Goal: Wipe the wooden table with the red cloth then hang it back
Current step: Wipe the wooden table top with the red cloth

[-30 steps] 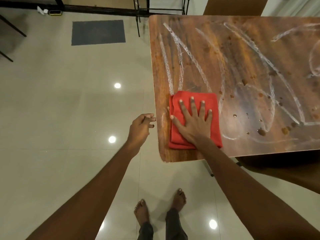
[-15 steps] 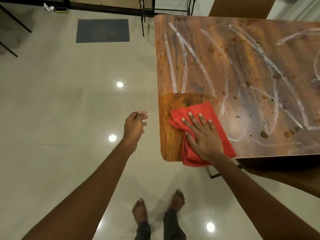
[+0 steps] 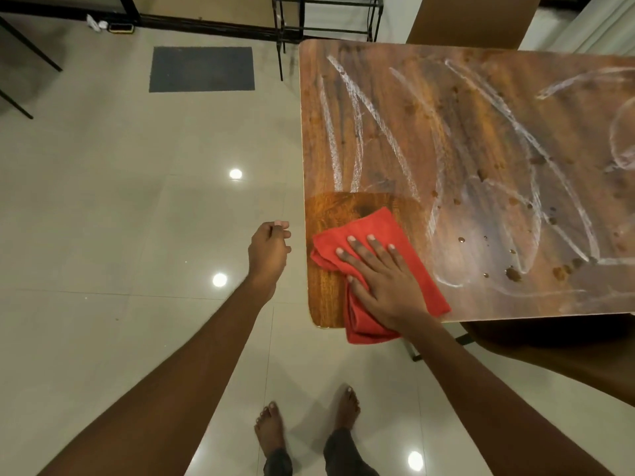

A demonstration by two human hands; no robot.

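Note:
A folded red cloth (image 3: 374, 228) lies on the near left corner of the wooden table (image 3: 464, 132), with part of it hanging over the front edge. My right hand (image 3: 381, 280) presses flat on the cloth, fingers straight and spread. My left hand (image 3: 268, 252) hovers over the floor just left of the table's edge, fingers loosely curled, holding nothing. White chalky streaks and brown spots cover most of the tabletop. The patch of wood around the cloth is darker, glossy and free of streaks.
A dark floor mat (image 3: 202, 69) lies on the pale tiled floor to the far left. A black metal rack (image 3: 326, 15) stands behind the table's far corner. A brown chair (image 3: 470, 18) sits at the far side. My bare feet (image 3: 305, 420) stand below.
My right hand slid the cloth towards the front edge and turned it askew, leaving a clean dark patch where streaks were. The left hand barely moved.

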